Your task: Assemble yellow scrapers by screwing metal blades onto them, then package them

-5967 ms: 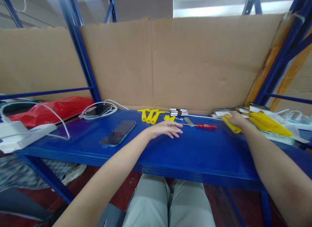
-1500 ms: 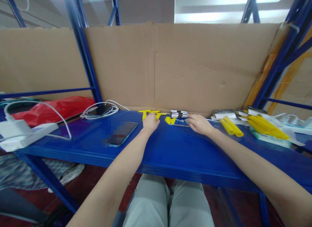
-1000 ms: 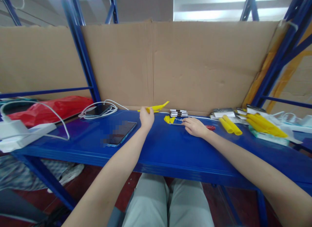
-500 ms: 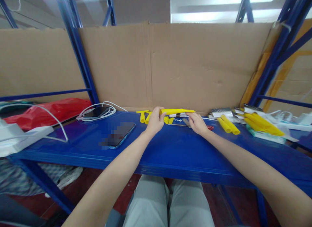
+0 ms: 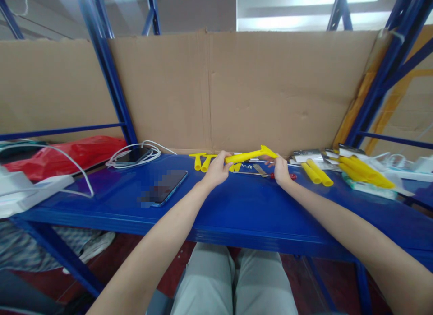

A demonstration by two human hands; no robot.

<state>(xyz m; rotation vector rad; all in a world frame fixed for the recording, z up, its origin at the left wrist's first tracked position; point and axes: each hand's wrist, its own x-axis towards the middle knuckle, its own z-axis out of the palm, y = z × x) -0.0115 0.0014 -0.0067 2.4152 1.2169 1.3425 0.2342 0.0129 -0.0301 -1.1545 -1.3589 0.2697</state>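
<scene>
My left hand [image 5: 217, 169] is closed round the left end of a yellow plastic handle [image 5: 248, 157] with an angled, flared head. The fingers of my right hand [image 5: 281, 169] grip the head end, so the handle spans both hands a little above the table. Below it lies a screwdriver [image 5: 274, 175], its red grip partly behind my right hand and its thin shaft pointing left. A grey flat metal piece [image 5: 260, 170] rests beside the screwdriver. Several similar yellow T-shaped pieces [image 5: 198, 162] lie left of and behind my left hand.
A phone [image 5: 169, 188] lies left on the blue table [image 5: 237, 215]. Farther left are a coiled white cable [image 5: 157, 153], a red bag [image 5: 74, 155] and a white power strip [image 5: 20, 193]. Yellow tubes [image 5: 318, 173] and small boxes [image 5: 306, 156] sit right. A cardboard wall [image 5: 270, 89] stands behind.
The yellow handle has turned so its angled head shows at the right. My right hand has shifted right and closed on that end; my left hand has barely moved.
</scene>
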